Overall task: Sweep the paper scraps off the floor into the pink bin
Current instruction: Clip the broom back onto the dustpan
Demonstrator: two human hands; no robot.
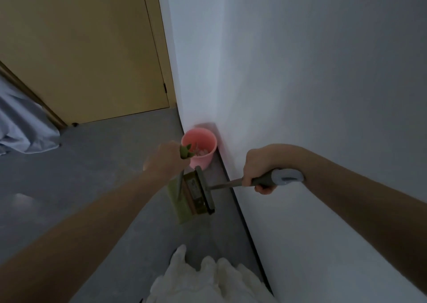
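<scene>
The pink bin stands on the grey floor in the corner against the white wall, with pale paper scraps inside it. My left hand is closed on the green handle of a dustpan, which hangs just in front of the bin. My right hand grips the grey handle of a broom; its grey head rests against the dustpan. No scraps show on the floor around the bin.
A white wall with a dark skirting strip runs along the right. A yellow door is at the back left, blue-grey fabric lies at the far left, and white ruffled clothing is at the bottom.
</scene>
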